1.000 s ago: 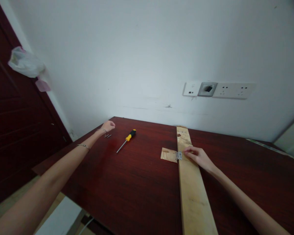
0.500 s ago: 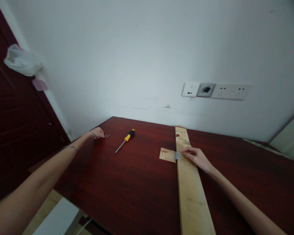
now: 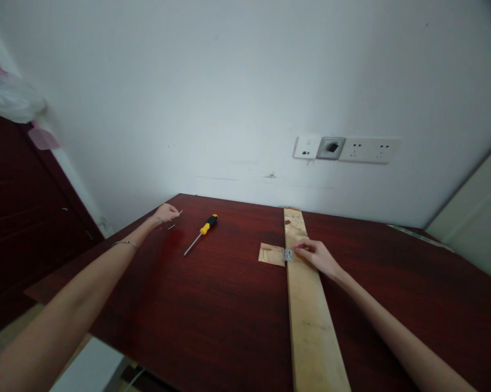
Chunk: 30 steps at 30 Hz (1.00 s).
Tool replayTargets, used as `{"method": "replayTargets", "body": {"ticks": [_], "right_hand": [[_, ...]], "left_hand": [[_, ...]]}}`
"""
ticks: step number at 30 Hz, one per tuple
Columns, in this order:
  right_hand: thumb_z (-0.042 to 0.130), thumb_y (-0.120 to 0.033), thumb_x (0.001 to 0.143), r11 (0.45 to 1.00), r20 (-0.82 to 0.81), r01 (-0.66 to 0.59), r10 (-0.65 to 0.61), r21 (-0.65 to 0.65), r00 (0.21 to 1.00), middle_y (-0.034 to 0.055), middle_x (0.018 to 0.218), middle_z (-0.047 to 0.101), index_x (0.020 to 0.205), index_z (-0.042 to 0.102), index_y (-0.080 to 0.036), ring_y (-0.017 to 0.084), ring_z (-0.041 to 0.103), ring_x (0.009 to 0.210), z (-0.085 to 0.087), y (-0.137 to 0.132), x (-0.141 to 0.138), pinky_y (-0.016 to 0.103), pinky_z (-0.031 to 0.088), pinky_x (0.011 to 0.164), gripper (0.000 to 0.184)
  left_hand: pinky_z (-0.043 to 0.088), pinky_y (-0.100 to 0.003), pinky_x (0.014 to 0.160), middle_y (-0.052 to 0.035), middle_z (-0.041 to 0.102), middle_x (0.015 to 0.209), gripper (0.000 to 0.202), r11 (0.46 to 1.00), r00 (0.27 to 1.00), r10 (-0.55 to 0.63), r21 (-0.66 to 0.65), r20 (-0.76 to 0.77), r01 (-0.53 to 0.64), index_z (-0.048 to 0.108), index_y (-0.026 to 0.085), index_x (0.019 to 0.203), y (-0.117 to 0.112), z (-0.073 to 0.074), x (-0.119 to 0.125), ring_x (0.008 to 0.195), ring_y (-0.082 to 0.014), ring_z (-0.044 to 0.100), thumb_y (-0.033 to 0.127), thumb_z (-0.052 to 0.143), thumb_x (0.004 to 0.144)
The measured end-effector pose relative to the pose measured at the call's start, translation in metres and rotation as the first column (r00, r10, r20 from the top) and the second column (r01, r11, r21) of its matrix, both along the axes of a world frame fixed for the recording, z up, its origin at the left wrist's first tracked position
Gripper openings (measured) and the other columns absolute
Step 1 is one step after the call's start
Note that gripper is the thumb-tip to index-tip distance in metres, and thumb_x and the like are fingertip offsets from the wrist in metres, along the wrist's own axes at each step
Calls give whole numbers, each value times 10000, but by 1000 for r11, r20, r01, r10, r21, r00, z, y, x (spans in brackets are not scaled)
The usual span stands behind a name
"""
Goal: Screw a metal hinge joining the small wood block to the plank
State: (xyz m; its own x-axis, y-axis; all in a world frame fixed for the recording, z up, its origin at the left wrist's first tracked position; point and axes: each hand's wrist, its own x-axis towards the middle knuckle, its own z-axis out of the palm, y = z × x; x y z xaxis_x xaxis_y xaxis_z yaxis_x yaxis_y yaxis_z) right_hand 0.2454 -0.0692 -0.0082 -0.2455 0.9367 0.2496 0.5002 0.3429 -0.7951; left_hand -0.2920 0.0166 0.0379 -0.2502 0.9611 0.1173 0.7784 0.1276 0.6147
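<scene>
My left hand (image 3: 167, 213) reaches to the far left of the table and pinches a thin metal screw (image 3: 180, 212). A second screw (image 3: 171, 227) lies on the tabletop just below that hand. My right hand (image 3: 315, 256) rests over a long pale wooden board (image 3: 313, 321), its fingertips closed at the edge of a small metal hinge (image 3: 287, 255). The hinge spans the board's left edge and a short wooden piece (image 3: 272, 254) that sticks out to the left. What the fingertips cover at the hinge is hidden.
A yellow and black screwdriver (image 3: 205, 228) lies between my left hand and the board. The dark red table (image 3: 229, 321) meets a white wall with a row of sockets (image 3: 347, 149). A plastic bag (image 3: 14, 98) hangs by the door at left.
My left hand has picked up one of the two screws and moved slightly up and away from the other. My right hand stays at the hinge. The whole view has shifted a little.
</scene>
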Motion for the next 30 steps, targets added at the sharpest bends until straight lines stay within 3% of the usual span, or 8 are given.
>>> {"method": "replayTargets", "body": {"ticks": [6,11,12,14,16,21,30], "right_hand": [[559,-324,758,998,-7,27,-27,60,1000,51,810,722,791,703,-166,230,645,791,2,1,-2,337,474,758,217],[559,-349,776,996,-43,32,-28,82,999,59,849,722,888,713,-153,224,654,810,0,5,-3,328,484,750,274],[565,-359,775,995,-59,43,-38,95,998,63,857,725,892,717,-153,225,656,812,0,6,-3,328,487,749,282],[573,-382,775,990,-107,79,-66,120,992,74,883,729,881,726,-155,226,660,815,4,6,-6,329,494,737,294],[578,-412,777,984,-170,118,-94,133,981,91,913,730,881,732,-154,227,662,813,9,4,-9,326,504,705,318],[620,-467,761,985,-249,126,-93,120,964,107,977,726,964,729,-158,230,659,821,19,-2,-21,313,518,638,385],[663,-481,730,987,-317,101,-57,125,947,89,910,709,874,712,-173,213,643,799,20,-9,-33,276,510,574,344]], "left_hand": [[481,-229,641,-26,645,682,204,952,961,-183,281,208,120,646,116,760,29,19,101,629,-129,592,292,566,694],[496,-247,678,-27,669,706,199,873,875,-407,394,262,288,665,120,775,20,13,209,642,-134,621,304,608,726],[495,-246,673,-23,667,699,190,848,845,-463,410,269,334,663,126,760,14,9,228,632,-129,618,309,622,727],[488,-250,650,-21,651,685,197,750,714,-628,484,309,451,646,127,742,-1,1,263,608,-124,604,323,643,734],[479,-246,632,-20,641,686,208,684,607,-718,506,340,525,632,127,739,-17,-7,289,601,-117,589,333,657,741],[477,-237,633,-27,642,736,207,633,482,-774,499,411,591,630,126,767,-46,-17,321,614,-105,581,329,669,760],[477,-240,645,-47,662,773,186,611,458,-791,473,406,635,658,126,810,-59,-29,331,662,-125,599,311,655,786]]}}
